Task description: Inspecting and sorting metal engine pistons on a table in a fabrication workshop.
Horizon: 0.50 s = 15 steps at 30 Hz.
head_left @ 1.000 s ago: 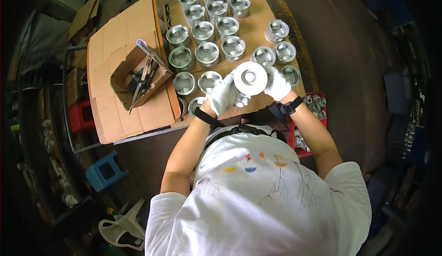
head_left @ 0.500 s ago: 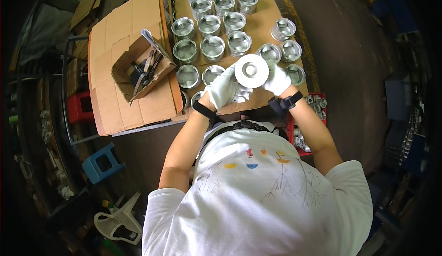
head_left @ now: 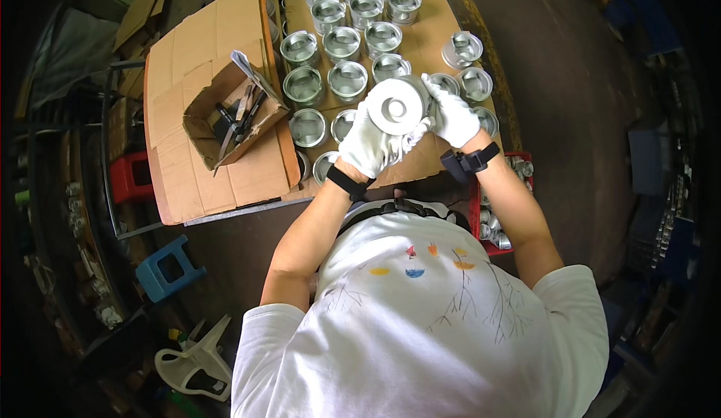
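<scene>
A silver metal piston (head_left: 396, 108) is held up over the near part of the table, its round face with a ringed hollow and centre bump turned toward me. My left hand (head_left: 366, 144), in a white glove, wraps round its left and lower side. My right hand (head_left: 455, 117), also gloved, closes on its right side, thumb along the upper edge. Part of the grip is hidden behind the piston. Beyond my hands, several similar pistons (head_left: 347, 81) stand in rows, open ends up. A few more, such as a piston (head_left: 462, 49), stand at the right.
Brown cardboard (head_left: 428, 27) covers the table. On a raised cardboard sheet (head_left: 180, 95) at the left sits an open carton (head_left: 206, 129) with dark tools. A red crate (head_left: 497, 250) of metal parts stands by my right forearm. Blue (head_left: 167, 271) and white (head_left: 174, 369) plastic seats are lower left.
The piston has moved slightly left and tilted, showing more of its side. My right hand has shifted up along its right side, and my left hand has moved with it.
</scene>
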### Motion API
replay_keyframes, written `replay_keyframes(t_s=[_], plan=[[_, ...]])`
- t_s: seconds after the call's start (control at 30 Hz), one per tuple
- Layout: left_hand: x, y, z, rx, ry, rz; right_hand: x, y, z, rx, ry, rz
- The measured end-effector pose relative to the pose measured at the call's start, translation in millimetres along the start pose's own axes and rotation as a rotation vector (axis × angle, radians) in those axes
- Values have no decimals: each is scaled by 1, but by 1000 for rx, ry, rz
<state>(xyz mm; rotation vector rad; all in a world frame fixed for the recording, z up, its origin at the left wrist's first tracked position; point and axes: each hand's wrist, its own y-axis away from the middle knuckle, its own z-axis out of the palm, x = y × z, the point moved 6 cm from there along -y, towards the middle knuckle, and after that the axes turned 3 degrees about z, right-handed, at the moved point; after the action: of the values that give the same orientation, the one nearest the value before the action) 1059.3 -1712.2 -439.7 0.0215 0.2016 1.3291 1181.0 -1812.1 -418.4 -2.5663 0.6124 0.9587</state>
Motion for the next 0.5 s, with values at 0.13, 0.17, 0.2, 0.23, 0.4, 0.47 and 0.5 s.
replay_keyframes(t_s=[0.13, 0.17, 0.2, 0.23, 0.4, 0.47, 0.5], plan=[[-5, -1, 4, -31, 277, -118, -11, -6, 25, 189, -1407, 750], [-8, -2, 6, -40, 370, -161, 3, -8, 31, 189, -1406, 749], [-13, -3, 11, -48, 460, -213, 16, -12, 47, 16, -1798, 673], [-18, -3, 14, -57, 553, -257, 17, -15, 56, -190, -2178, 568], [-24, 8, 41, -80, 793, -211, 17, -12, 62, -468, -2327, 426], [-24, 10, 48, -153, 1115, -315, 17, -8, 68, -517, -2355, 425], [-22, 7, 39, -150, 779, -193, 26, -7, 72, -368, -2186, 418]])
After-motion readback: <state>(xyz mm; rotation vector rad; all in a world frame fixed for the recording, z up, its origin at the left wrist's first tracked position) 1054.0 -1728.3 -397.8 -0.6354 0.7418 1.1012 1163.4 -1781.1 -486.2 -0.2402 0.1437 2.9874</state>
